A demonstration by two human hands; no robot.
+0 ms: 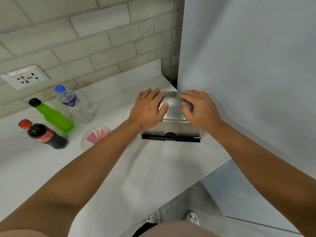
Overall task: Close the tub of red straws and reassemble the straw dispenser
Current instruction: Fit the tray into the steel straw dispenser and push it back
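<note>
Both hands are flat on top of the steel straw dispenser (172,115), which sits on the white counter (153,168) right up against the grey panel (248,65) at approx 3 o'clock. Left hand (147,108) covers the lid's 9 o'clock side, fingers spread and laid flat w/ the thumb pointing in across the metal, so pressing not gripping. Right hand (200,108) does the same on the 3 o'clock side, fingers slightly curled over the top. Lid looks seated on the body; the black slot runs along the front edge at 6 o'clock.

The tub of red straws (95,135) is at 9 o'clock from the dispenser, near but not touching, partly hidden by the left forearm. Looks like a clear lid is on it, but can't tell for sure.

Further out at 9-10 o'clock: cola bottle (44,134), green bottle (53,115), water bottle (73,103). Wall socket (25,77) on the brick wall above them.
</note>
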